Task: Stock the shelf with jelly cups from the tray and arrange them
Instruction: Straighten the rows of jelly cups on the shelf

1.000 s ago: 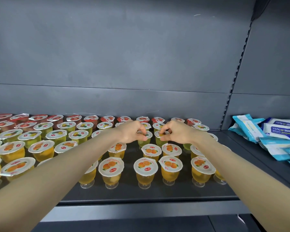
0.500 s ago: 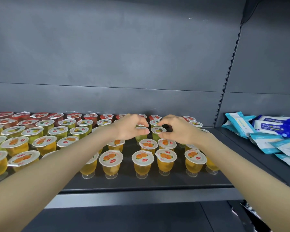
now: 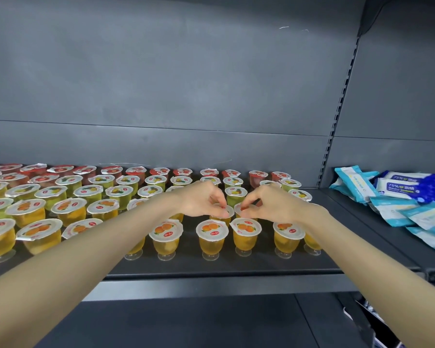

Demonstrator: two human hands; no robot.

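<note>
Jelly cups stand in rows on the dark grey shelf (image 3: 211,271): red ones (image 3: 256,175) at the back, green ones (image 3: 232,193) in the middle, orange ones (image 3: 212,231) in front. My left hand (image 3: 201,199) pinches the lid rim of an orange cup (image 3: 224,212) in the second row from the front. Right beside it, my right hand (image 3: 271,203) pinches the lid of the neighbouring orange cup (image 3: 240,209). Both cups stand on the shelf, side by side, largely hidden under my fingers. No tray is in view.
Blue and white wet-wipe packs (image 3: 399,197) lie piled on the neighbouring shelf section at the right, past a slotted upright (image 3: 337,121). The grey back wall rises behind the cups. A lower shelf (image 3: 186,322) shows beneath the front edge.
Both hands have left the green cups further back and come forward to the two orange cups in the second row. The view has shifted slightly.
</note>
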